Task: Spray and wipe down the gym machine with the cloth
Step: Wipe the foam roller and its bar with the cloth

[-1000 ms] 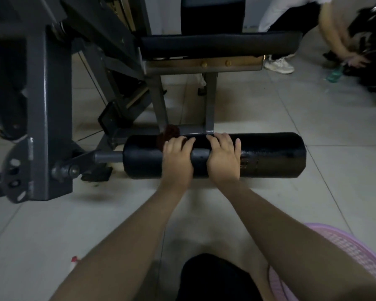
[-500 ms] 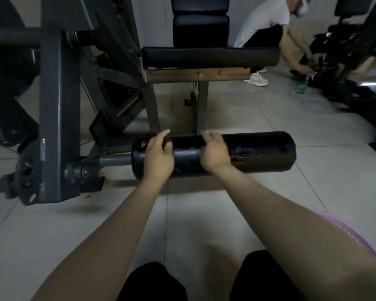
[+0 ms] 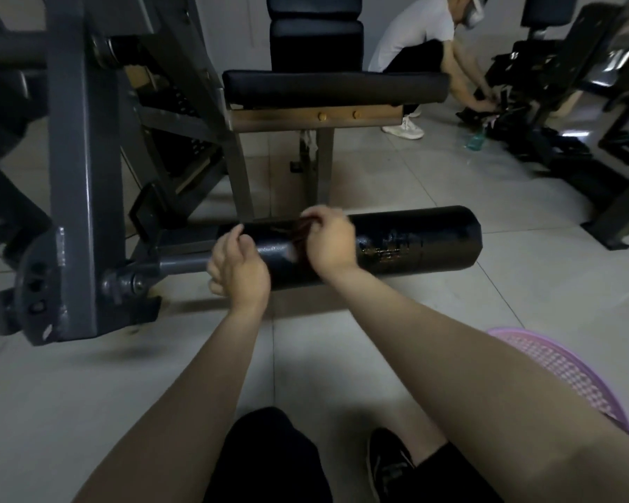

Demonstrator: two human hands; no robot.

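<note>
Your right hand point(image 3: 329, 241) pinches the dark cloth point(image 3: 300, 229) at frame centre, your left hand point(image 3: 238, 268) curls at the roller pad point(image 3: 414, 245) end, grip unclear; spread the cloth flat and wipe rightward.

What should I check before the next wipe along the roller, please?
1. Cloth in hand: ok, the right hand pinches the cloth on top of the roller.
2. Left hand steadying the roller: cannot tell, it curls at the left end and its grip is hidden.
3. Spray within reach: not ok, the only bottle in view stands far off, beside another person.
4. Right half clean: cannot tell, pale marks show there.
5. Room to wipe rightward: ok, nothing lies on the roller's right half.
</note>
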